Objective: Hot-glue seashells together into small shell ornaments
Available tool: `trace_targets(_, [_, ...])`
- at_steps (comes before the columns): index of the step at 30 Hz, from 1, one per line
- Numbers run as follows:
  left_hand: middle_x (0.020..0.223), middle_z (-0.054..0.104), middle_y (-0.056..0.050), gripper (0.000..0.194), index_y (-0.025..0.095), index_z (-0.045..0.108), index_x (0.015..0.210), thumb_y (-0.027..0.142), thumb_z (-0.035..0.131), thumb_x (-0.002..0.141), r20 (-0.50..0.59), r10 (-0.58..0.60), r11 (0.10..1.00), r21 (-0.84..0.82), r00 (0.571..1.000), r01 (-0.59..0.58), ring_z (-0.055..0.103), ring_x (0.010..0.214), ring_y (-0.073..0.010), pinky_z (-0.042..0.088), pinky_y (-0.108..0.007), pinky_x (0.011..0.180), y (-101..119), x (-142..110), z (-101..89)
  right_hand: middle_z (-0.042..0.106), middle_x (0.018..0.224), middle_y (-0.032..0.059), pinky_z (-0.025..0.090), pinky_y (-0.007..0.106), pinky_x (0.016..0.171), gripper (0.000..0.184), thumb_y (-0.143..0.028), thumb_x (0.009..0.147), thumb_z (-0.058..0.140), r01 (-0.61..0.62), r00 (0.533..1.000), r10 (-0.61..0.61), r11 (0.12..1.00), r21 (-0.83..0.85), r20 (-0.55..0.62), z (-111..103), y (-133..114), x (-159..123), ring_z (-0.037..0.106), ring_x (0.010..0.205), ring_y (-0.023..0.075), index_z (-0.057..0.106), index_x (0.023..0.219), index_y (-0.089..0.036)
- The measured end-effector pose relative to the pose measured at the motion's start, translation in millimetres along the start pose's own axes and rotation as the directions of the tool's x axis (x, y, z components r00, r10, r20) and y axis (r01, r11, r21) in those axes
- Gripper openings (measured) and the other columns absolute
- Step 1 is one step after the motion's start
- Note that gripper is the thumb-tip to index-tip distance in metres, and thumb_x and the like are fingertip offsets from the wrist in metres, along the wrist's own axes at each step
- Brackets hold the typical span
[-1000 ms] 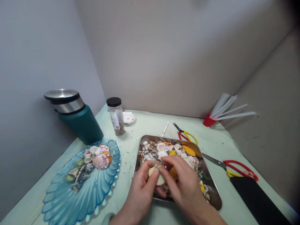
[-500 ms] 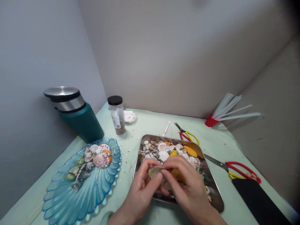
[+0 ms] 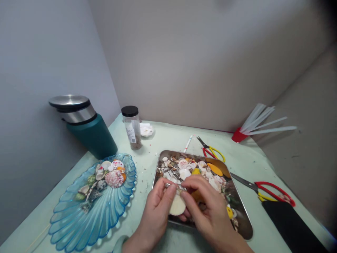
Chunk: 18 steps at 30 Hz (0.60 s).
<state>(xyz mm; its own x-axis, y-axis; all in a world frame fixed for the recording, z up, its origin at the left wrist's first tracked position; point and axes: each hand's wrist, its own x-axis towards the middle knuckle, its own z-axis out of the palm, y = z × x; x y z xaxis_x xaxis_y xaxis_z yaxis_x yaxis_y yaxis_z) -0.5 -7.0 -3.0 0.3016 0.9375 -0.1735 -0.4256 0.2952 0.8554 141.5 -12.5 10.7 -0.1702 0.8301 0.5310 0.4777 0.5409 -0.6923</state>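
Observation:
Between my two hands is a pale cream scallop shell (image 3: 177,206), its fan end hanging downward. My left hand (image 3: 159,207) pinches it at the upper left, thumb in front. A small shiny metal piece (image 3: 167,185) shows at the left fingertips; I cannot make out what it is. My right hand (image 3: 207,207) is closed on the shell's upper right edge. Both hands are over the near part of a metal tray (image 3: 243,214) of shells, beads and small metal bits. A white shell (image 3: 184,173) lies just beyond my fingers.
On the left stand a blue shell-shaped dish (image 3: 86,232) holding shells and a teal bottle (image 3: 97,137). Behind are a black-lidded jar (image 3: 133,130) and small pliers (image 3: 209,147). To the right are red-and-yellow scissors (image 3: 271,188), a black flat object (image 3: 292,225) and a red cup (image 3: 239,135) of white sticks.
The scallop shell has turned in my fingers from nearly edge-on to its pale face, fan end down. A shiny metal piece now shows at my left fingertips.

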Motion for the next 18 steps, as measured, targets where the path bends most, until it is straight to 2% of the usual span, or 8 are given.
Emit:
trace_targets(3, [0.052, 0.063, 0.004, 0.023, 0.021, 0.048, 0.081, 0.040, 0.058, 0.087, 0.034, 0.005, 1.000, -0.004, 0.999, -0.005, 0.058, 0.042, -0.0107, 0.048, -0.020, 0.046, 0.6, -0.3, -0.2, 0.061, 0.089, 0.0047, 0.051, 0.028, 0.071, 0.010, -0.016, 0.090, 0.051, -0.066, 0.998, 0.064, 0.994, 0.085, 0.027, 3.9, -1.3, -0.8, 0.061, 0.084, 0.0176, 0.058, 0.094, -0.020])
trace_targets(7, [0.052, 0.063, 0.003, 0.024, 0.020, 0.048, 0.081, 0.042, 0.059, 0.086, 0.029, -0.009, 1.000, 0.004, 1.000, 0.009, 0.059, 0.042, -0.0113, 0.048, -0.020, 0.045, 2.2, 0.0, -0.1, 0.058, 0.086, 0.0012, 0.050, 0.021, 0.051, 0.010, -0.023, 0.094, 0.046, -0.257, 0.965, 0.233, 0.929, 0.266, 0.118, 9.7, -1.4, -4.9, 0.059, 0.059, 0.0109, 0.055, 0.098, -0.022])
trace_targets(9, [0.054, 0.064, 0.003, 0.024, 0.020, 0.049, 0.082, 0.041, 0.059, 0.085, 0.011, -0.011, 1.000, 0.014, 1.000, 0.011, 0.059, 0.042, -0.0110, 0.048, -0.020, 0.045, 3.0, -0.2, 0.2, 0.057, 0.087, 0.0011, 0.048, 0.020, 0.045, 0.011, -0.024, 0.095, 0.044, -0.304, 0.951, 0.270, 0.907, 0.291, 0.151, 10.7, -1.1, -5.9, 0.057, 0.054, 0.0096, 0.054, 0.099, -0.023])
trace_targets(12, [0.057, 0.063, 0.003, 0.022, 0.019, 0.052, 0.087, 0.040, 0.060, 0.085, 0.006, -0.009, 0.999, 0.039, 1.000, 0.009, 0.060, 0.045, -0.0107, 0.049, -0.020, 0.047, 4.1, -1.3, 0.5, 0.059, 0.089, 0.0033, 0.051, 0.024, 0.058, 0.010, -0.022, 0.094, 0.046, -0.240, 0.970, 0.229, 0.956, 0.170, 0.085, 9.4, -0.2, -5.1, 0.061, 0.070, 0.0144, 0.055, 0.097, -0.022])
trace_targets(14, [0.067, 0.064, 0.002, 0.022, 0.018, 0.055, 0.092, 0.037, 0.064, 0.083, 0.014, -0.006, 0.998, 0.056, 1.000, 0.006, 0.062, 0.051, -0.0102, 0.050, -0.019, 0.050, 4.9, -2.3, 0.8, 0.061, 0.089, 0.0036, 0.050, 0.027, 0.068, 0.010, -0.020, 0.093, 0.047, -0.172, 0.985, 0.171, 0.982, 0.081, 0.018, 7.7, 0.6, -4.1, 0.061, 0.079, 0.0166, 0.056, 0.096, -0.022])
trace_targets(18, [0.079, 0.062, 0.001, 0.026, 0.018, 0.056, 0.099, 0.034, 0.066, 0.082, 0.035, 0.002, 0.998, 0.068, 0.999, -0.004, 0.061, 0.055, -0.0090, 0.052, -0.020, 0.054, 5.4, -1.9, 1.3, 0.063, 0.094, 0.0027, 0.047, 0.026, 0.074, 0.013, -0.016, 0.092, 0.049, -0.123, 0.991, 0.123, 0.992, 0.009, -0.057, 5.8, 1.9, -2.7, 0.060, 0.086, 0.0163, 0.056, 0.100, -0.023])
